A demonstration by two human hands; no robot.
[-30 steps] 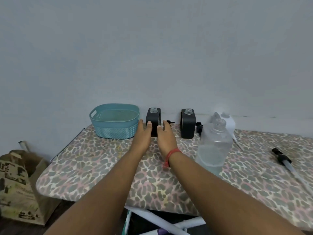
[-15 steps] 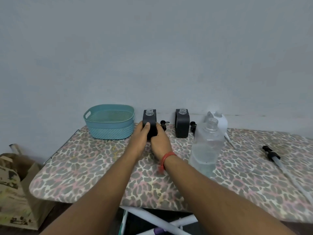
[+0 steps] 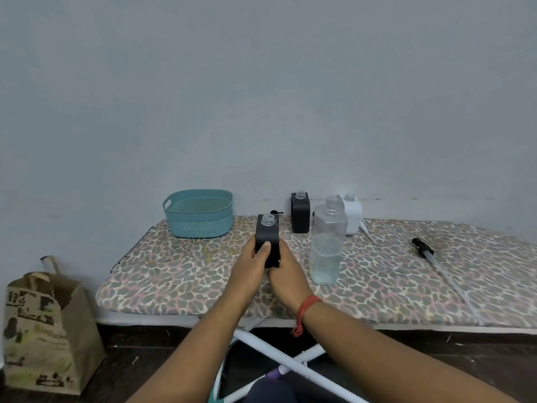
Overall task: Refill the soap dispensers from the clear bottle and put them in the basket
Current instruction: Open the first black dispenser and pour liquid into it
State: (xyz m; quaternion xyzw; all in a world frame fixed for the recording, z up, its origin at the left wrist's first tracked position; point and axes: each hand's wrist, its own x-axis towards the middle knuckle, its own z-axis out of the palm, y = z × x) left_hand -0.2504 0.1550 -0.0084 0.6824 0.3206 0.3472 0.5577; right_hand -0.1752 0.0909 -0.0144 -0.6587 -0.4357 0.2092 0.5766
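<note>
Both hands hold a black soap dispenser (image 3: 267, 232) with an open neck, upright, over the middle of the leopard-print board (image 3: 174, 274). My left hand (image 3: 252, 266) grips its left side, thumb on the front. My right hand (image 3: 286, 274) grips its right side. A second black dispenser (image 3: 300, 212) and a white dispenser (image 3: 353, 213) stand at the back by the wall. The clear bottle (image 3: 327, 242), uncapped and about a third full, stands right of my hands. The teal basket (image 3: 199, 213) sits at the back left.
A black pump head with a long tube (image 3: 424, 248) lies on the board at the right. Another small black pump head (image 3: 276, 212) lies behind the held dispenser. A brown paper bag (image 3: 43, 330) stands on the floor at the left. White board legs cross below.
Both hands closed round the left black dispenser and brought it from the back of the board towards me. The view has shifted and now shows more of the floor.
</note>
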